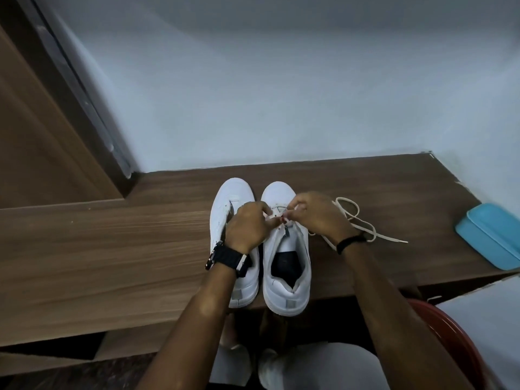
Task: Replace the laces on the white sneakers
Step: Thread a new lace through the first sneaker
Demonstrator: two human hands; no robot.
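Two white sneakers stand side by side on the wooden desk (112,243), toes pointing away from me. My left hand (249,225) rests across the left sneaker (225,209) and pinches the cream lace at the eyelets of the right sneaker (284,266). My right hand (315,213) pinches the same lace over the right sneaker's tongue. The loose part of the lace (363,223) trails in loops on the desk to the right of my right wrist. My fingers hide the eyelets being worked.
A light blue box (491,239) lies at the desk's right edge. A red plastic chair (450,333) shows at the lower right. A pale wall stands behind the desk, and a wooden panel rises at the left.
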